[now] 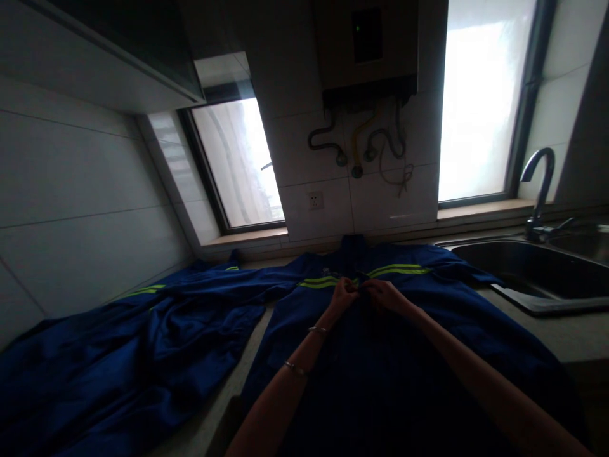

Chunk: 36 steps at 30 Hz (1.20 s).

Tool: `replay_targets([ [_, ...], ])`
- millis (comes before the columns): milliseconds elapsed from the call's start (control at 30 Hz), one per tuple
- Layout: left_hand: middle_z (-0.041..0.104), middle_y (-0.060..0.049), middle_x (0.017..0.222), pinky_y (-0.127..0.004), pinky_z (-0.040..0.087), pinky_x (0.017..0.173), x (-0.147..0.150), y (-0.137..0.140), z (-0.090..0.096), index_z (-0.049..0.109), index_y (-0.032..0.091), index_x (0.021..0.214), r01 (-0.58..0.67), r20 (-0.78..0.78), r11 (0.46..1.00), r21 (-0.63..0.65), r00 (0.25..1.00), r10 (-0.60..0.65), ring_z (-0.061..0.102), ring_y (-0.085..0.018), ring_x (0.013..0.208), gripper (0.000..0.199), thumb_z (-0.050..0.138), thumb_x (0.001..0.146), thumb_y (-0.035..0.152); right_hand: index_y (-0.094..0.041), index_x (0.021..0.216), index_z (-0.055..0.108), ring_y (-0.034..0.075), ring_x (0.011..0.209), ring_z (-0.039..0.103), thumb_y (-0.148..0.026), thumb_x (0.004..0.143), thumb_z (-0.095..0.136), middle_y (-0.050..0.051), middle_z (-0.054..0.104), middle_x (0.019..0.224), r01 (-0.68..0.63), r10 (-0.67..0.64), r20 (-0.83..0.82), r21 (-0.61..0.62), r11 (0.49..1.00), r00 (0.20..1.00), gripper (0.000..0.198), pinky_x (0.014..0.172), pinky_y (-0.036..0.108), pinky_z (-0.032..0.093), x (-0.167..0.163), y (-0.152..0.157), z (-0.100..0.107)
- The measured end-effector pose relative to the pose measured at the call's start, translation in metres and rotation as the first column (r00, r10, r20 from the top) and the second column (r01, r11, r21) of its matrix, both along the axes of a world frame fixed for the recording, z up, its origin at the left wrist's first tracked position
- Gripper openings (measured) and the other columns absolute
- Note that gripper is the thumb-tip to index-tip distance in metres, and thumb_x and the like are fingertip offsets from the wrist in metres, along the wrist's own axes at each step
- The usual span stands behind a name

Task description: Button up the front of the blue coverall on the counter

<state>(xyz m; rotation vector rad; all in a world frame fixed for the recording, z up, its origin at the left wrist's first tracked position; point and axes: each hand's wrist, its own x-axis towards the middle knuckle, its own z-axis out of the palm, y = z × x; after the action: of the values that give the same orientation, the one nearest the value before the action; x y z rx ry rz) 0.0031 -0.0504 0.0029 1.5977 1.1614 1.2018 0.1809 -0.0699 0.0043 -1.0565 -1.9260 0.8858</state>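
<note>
A dark blue work jacket [304, 324] with yellow-green stripes across its chest lies spread on the counter, its collar towards the wall. Both hands meet at its front opening, level with the stripes. My left hand [346, 293], with two bracelets on its forearm, pinches the front edge of the jacket. Close beside it on the right, my right hand [384, 296] has its fingers bent onto the other front edge. Its fingertips are dark and partly hidden, and any button or zip between the hands is too dim to make out.
Another blue garment [190, 343] with similar stripes lies crumpled on the left. A sink [518, 260] with a tall faucet [542, 184] is at the right. Against the back wall hangs a water heater [368, 44] with hoses, between two windows. A cabinet [109, 57] overhangs the upper left.
</note>
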Motion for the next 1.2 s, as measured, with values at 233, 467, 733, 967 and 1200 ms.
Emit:
replay_targets([
  [233, 0.056, 0.006, 0.065, -0.021, 0.04, 0.063, -0.001, 0.001, 0.0, 0.049, 0.016, 0.072, 0.062, -0.076, 0.996, 0.061, 0.995, -0.057, 0.054, -0.01, 0.064, 0.027, 0.065, 0.053, 0.004, -0.016, 0.109, 0.052, 0.011, 0.036, 0.053, -0.03, 0.084, 0.042, -0.006, 0.055, 0.052, 0.021, -0.025, -0.037, -0.081, 0.996, 0.999, 0.03, 0.033, 0.018, 0.04, -0.006, -0.002, -0.006],
  [467, 0.06, 0.003, 0.068, -0.021, 0.039, 0.06, -0.002, -0.003, 0.004, 0.049, 0.016, 0.084, 0.156, -0.015, 0.987, 0.027, 0.988, -0.155, 0.056, -0.01, 0.062, 0.03, 0.068, 0.061, 0.016, -0.018, 0.099, 0.05, 0.01, 0.035, 0.052, -0.036, 0.084, 0.042, -0.006, 0.055, 0.052, 0.049, -0.05, -0.052, -0.036, 0.998, 0.997, 0.025, 0.033, 0.017, 0.037, -0.005, -0.002, -0.01],
  [733, 0.053, 0.005, 0.066, -0.019, 0.035, 0.058, 0.003, -0.009, 0.001, 0.046, 0.017, 0.077, -0.003, -0.18, 0.968, 0.252, 0.982, 0.049, 0.05, -0.009, 0.061, 0.019, 0.06, 0.066, 0.009, -0.019, 0.097, 0.049, 0.011, 0.035, 0.05, -0.034, 0.086, 0.039, -0.006, 0.053, 0.049, 0.075, -0.073, -0.042, 0.049, 0.996, 0.996, 0.021, 0.034, 0.017, 0.035, -0.008, -0.008, -0.007],
  [967, 0.053, 0.005, 0.067, -0.02, 0.037, 0.061, 0.005, -0.011, 0.0, 0.043, 0.018, 0.078, -0.017, -0.152, 0.971, 0.237, 0.987, 0.054, 0.051, -0.009, 0.064, 0.021, 0.056, 0.067, 0.007, -0.019, 0.096, 0.048, 0.011, 0.034, 0.051, -0.031, 0.085, 0.039, -0.006, 0.053, 0.05, 0.085, -0.085, -0.056, -0.001, 0.996, 0.995, 0.019, 0.032, 0.017, 0.035, -0.009, -0.006, -0.007],
  [1200, 0.057, 0.005, 0.064, -0.02, 0.04, 0.06, 0.004, -0.001, -0.003, 0.043, 0.018, 0.076, -0.038, 0.018, 0.998, 0.051, 0.999, 0.037, 0.056, -0.01, 0.063, 0.029, 0.063, 0.059, 0.005, -0.02, 0.101, 0.046, 0.011, 0.035, 0.052, -0.032, 0.084, 0.04, -0.006, 0.054, 0.053, 0.067, -0.075, -0.097, -0.083, 0.994, 0.992, 0.021, 0.033, 0.018, 0.037, -0.011, -0.007, -0.008],
])
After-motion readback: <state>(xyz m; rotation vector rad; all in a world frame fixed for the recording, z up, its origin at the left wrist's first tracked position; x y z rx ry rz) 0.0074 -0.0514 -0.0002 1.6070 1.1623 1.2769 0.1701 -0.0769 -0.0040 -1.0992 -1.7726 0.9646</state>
